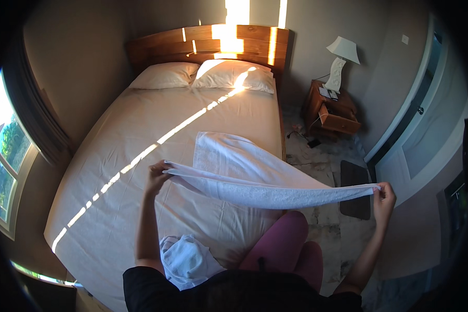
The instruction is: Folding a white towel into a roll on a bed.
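White towel (255,195) stretched wide across the bed (109,208), both ends gripped.
Left hand (157,178) is pinched on one corner, right hand (385,202) clamped on the other, out past the bed's edge; edge between them sags a bit, rest of it lies on the bed. There's also a crumpled pale cloth (188,260) near the left forearm, plus two pillows (164,76) by the headboard (161,48).
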A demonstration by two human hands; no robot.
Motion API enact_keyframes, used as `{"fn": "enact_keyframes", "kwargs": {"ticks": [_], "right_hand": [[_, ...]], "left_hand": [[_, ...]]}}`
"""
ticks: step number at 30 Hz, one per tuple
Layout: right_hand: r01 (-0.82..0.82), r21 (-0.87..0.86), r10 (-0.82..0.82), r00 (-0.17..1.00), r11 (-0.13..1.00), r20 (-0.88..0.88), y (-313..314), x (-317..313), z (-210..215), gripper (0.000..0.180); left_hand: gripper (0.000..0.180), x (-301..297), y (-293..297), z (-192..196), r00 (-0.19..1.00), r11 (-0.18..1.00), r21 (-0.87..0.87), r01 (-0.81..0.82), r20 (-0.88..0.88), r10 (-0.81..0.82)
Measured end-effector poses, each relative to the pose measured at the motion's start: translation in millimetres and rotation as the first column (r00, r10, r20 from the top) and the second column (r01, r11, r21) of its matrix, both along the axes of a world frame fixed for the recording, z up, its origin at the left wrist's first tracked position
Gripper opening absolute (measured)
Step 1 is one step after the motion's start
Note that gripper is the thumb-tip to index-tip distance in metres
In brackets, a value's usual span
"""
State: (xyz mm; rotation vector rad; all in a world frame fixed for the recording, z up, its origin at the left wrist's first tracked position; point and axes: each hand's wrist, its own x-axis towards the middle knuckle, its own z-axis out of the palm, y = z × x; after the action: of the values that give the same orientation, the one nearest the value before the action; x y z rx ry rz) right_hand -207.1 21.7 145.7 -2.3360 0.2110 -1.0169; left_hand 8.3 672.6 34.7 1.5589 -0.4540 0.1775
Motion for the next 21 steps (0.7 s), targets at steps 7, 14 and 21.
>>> {"fn": "enact_keyframes", "kwargs": {"ticks": [7,14,21], "right_hand": [[-0.404,0.014,0.386,0.863,0.915,-0.326,100.6,46.5,-59.2,0.013],[-0.739,0.129,0.749,0.66,0.661,-0.052,245.9,76.2,-74.5,0.021],[-0.753,0.324,0.807,0.587,0.572,-0.061,265.4,78.7,-92.0,0.019]], "left_hand": [[0.016,-43.5,-113.9,-16.0,0.987,0.99,0.071,0.123,-0.113,-0.114],[0.027,-84.5,-197.8,-2.8,0.975,0.966,0.141,0.215,-0.083,-0.205],[0.028,-100.4,-204.2,2.8,0.968,0.896,0.387,0.219,0.029,-0.249]]}}
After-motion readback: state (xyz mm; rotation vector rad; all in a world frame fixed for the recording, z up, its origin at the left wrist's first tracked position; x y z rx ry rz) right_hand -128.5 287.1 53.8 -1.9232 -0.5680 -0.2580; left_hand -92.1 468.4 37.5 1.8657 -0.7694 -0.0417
